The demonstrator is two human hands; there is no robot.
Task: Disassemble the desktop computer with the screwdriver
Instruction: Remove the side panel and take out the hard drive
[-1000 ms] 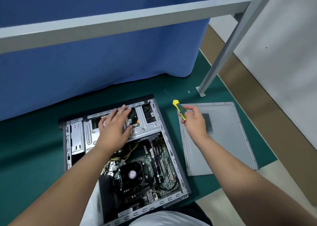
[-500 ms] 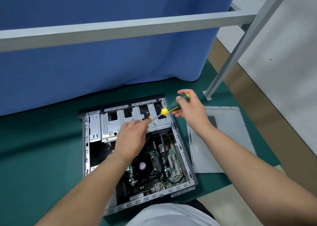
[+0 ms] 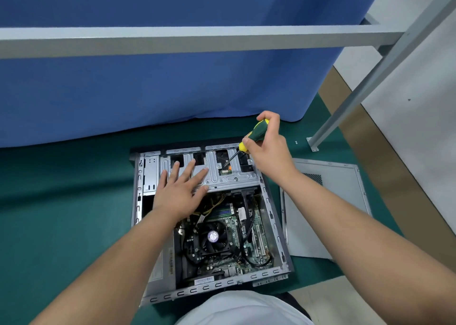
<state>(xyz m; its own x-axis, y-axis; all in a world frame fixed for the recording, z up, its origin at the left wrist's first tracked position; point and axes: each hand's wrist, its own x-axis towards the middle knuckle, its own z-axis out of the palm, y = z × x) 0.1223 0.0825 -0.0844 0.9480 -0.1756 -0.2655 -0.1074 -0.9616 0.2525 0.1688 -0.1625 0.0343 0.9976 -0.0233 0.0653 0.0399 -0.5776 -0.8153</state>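
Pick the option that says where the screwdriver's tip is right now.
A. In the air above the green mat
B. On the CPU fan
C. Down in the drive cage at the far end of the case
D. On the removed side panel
C: the right hand holds the screwdriver, whose shaft slants down into an opening of the drive cage, while the left hand lies flat on the cage.

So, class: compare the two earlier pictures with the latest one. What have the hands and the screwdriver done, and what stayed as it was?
The right hand carried the screwdriver from over the side panel across to the drive cage and tipped it blade-down into the cage. The left hand flattened out, fingers spread on the cage. The computer case stayed open on the green mat, the panel beside it.
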